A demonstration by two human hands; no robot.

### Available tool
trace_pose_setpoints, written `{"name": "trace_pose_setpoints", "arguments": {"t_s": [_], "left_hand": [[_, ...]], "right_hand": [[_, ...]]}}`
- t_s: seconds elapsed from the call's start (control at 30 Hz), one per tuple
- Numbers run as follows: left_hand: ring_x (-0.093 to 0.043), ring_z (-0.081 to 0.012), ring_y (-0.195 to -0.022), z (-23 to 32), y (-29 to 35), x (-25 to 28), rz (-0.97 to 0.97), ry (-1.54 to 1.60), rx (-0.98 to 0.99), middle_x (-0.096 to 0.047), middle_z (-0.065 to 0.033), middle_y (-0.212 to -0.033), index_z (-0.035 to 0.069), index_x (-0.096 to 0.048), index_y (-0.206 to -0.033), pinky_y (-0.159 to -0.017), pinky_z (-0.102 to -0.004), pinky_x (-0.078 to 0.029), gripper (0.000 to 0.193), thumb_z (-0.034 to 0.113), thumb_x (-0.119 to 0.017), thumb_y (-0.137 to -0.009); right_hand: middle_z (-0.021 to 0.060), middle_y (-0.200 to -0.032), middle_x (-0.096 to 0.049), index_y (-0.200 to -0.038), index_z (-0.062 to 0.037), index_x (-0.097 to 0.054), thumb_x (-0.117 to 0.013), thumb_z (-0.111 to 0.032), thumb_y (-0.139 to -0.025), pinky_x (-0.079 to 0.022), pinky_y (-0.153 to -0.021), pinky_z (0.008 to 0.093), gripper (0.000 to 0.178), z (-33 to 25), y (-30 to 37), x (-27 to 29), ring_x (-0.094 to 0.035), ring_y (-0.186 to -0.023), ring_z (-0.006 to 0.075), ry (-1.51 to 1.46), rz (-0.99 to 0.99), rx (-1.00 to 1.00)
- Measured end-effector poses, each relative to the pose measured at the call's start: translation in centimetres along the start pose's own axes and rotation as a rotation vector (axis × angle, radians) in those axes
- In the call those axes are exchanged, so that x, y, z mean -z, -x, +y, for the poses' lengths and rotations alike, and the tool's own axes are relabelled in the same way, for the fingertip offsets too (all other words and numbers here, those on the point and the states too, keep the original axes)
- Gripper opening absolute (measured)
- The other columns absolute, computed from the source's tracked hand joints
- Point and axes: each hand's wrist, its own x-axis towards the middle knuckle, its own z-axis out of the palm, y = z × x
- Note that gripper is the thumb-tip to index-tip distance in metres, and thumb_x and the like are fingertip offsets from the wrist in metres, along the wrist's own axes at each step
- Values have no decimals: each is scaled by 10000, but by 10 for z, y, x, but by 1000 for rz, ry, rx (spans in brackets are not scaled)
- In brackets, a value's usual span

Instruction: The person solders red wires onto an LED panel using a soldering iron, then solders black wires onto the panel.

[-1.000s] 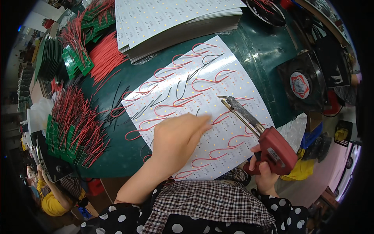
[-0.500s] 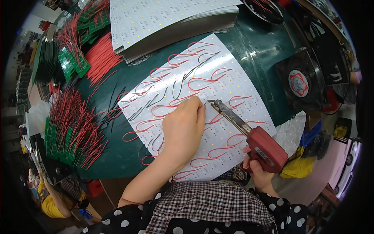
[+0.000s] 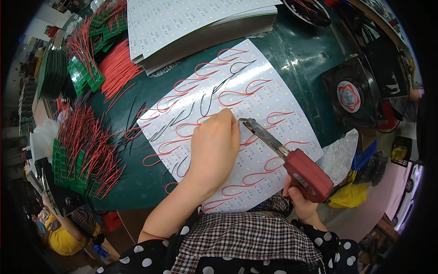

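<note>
On the bench lies a white circuit board sheet [image 3: 285, 93] with small yellow pads and many red wire loops [image 3: 232, 98], plus black wires [image 3: 207, 98] across its upper left part. My left hand [image 3: 214, 148] rests over the middle of the sheet, its fingers pinched at what looks like a thin wire, mostly hidden by the fingers. My right hand [image 3: 301, 203] grips the handle of a red soldering gun [image 3: 308, 176]. The gun's dark tip [image 3: 244, 120] reaches to the sheet, close beside my left fingertips.
A thick stack of white sheets [image 3: 200, 27] stands at the back. Left are a bundle of red wires [image 3: 119, 68] and green boards with red wires [image 3: 75, 169]. A black fan [image 3: 351, 93] stands right, near a clear plastic bag [image 3: 340, 153]. Another person [image 3: 68, 235] sits far left.
The soldering gun has shifted slightly to the left and its tip has come closer to my left fingertips. My left hand has barely moved.
</note>
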Motion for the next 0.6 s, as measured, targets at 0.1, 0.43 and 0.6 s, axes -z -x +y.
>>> {"name": "trace_pose_setpoints", "arguments": {"t_s": [0.1,0.43,0.6], "left_hand": [[-446,-177,-420,0,0,0,-11,16,23,-490,-101,-503,-31,-528,-699,-436,-303,-337,93,13,-571,-769],[-449,-157,-423,-1,0,1,-23,24,29,-486,-90,-499,-32,-531,-700,-436,-291,-342,91,14,-574,-766],[-458,-155,-425,-2,-1,3,-15,40,35,-491,-95,-505,-35,-532,-701,-431,-294,-344,88,12,-575,-761]], "right_hand": [[85,-781,-548,-1103,49,-458,-616,-238,-813,-408,-560,251,438,-6,-3,-4,-507,-625,132,-29,14,20],[63,-739,-540,-1105,41,-464,-611,-209,-816,-407,-566,252,409,5,3,1,-502,-634,126,-10,2,5],[90,-815,-562,-1115,38,-457,-587,-197,-828,-410,-565,253,393,6,2,3,-498,-639,132,71,-34,35]]}}
